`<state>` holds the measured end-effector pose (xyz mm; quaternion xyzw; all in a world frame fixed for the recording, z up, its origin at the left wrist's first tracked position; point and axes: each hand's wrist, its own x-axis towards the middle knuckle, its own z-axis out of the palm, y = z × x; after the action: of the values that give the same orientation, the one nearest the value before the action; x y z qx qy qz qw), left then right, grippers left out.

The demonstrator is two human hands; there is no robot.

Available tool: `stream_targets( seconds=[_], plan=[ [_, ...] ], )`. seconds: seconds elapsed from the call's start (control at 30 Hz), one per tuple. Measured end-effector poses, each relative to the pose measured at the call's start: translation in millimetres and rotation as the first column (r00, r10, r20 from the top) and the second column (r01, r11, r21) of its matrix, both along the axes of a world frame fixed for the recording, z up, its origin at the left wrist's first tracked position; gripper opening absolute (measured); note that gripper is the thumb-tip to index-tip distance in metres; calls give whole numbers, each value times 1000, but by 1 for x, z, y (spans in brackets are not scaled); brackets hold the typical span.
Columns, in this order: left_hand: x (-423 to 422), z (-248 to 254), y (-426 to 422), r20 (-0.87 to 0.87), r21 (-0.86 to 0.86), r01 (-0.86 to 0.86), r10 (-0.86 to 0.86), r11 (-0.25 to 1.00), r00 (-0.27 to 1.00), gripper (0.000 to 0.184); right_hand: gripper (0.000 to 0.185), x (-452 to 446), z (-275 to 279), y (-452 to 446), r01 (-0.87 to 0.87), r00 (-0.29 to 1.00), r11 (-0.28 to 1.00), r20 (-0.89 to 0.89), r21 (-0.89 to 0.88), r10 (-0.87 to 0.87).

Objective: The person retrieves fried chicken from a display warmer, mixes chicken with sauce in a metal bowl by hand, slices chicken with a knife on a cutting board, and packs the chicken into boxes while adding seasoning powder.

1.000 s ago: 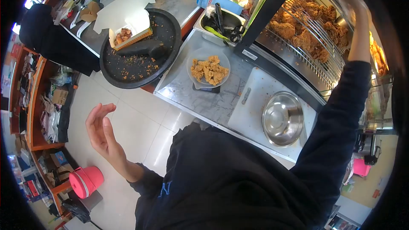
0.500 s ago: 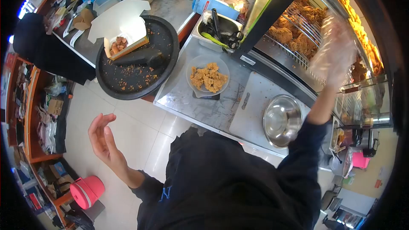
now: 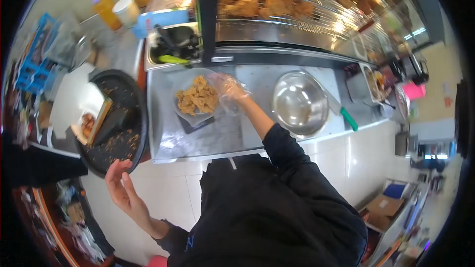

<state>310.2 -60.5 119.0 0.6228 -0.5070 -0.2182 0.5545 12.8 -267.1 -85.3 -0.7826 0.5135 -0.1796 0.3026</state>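
A clear plastic bowl (image 3: 178, 110) of fried chicken pieces (image 3: 198, 96) rests on a dark, flat device (image 3: 197, 124) on the steel counter. At the bowl's right rim is my right hand (image 3: 228, 89), in a clear plastic glove; its fingers are blurred and partly hidden, so their closure cannot be made out. My left hand (image 3: 123, 190) is bare and raised in front of the counter, fingers apart and slightly curled, holding nothing. Right of my right hand, a steel bowl (image 3: 300, 103) sits on the white cutting board (image 3: 257, 76).
A round black tray (image 3: 139, 118) with crumbs and an open food box (image 3: 79, 91) stands at the left. Behind the counter is a display case (image 3: 297, 34) of fried chicken. A green-handled knife (image 3: 349, 118) lies right of the steel bowl. A steel container (image 3: 148, 54) holds utensils.
My right hand has come out of the display case and down to the bowl of chicken. The view has turned to the right, bringing the knife into sight. My left hand stays raised and open.
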Motion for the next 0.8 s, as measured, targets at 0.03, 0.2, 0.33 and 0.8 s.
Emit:
stream_targets(
  seconds=[0.03, 0.2, 0.33, 0.8],
  plan=[
    [-3, 0, -5, 12, -26, 51, -51, 998, 999, 27, 49, -10, 23, 9, 122, 992, 992, 19, 19, -122],
    [-73, 4, -27, -21, 0, 189, -189, 982, 982, 25, 43, -112, 126, 71, 456, 890, 885, 85, -98, -449],
    [-145, -4, -40, 49, -13, 314, -313, 949, 948, 25, 38, -204, 166, 124, 525, 840, 788, 46, -323, -541],
    [-304, 7, -23, 196, 37, 197, -201, 980, 960, 27, 46, -297, 114, 144, 234, 972, 582, 199, -779, -124]
  ],
)
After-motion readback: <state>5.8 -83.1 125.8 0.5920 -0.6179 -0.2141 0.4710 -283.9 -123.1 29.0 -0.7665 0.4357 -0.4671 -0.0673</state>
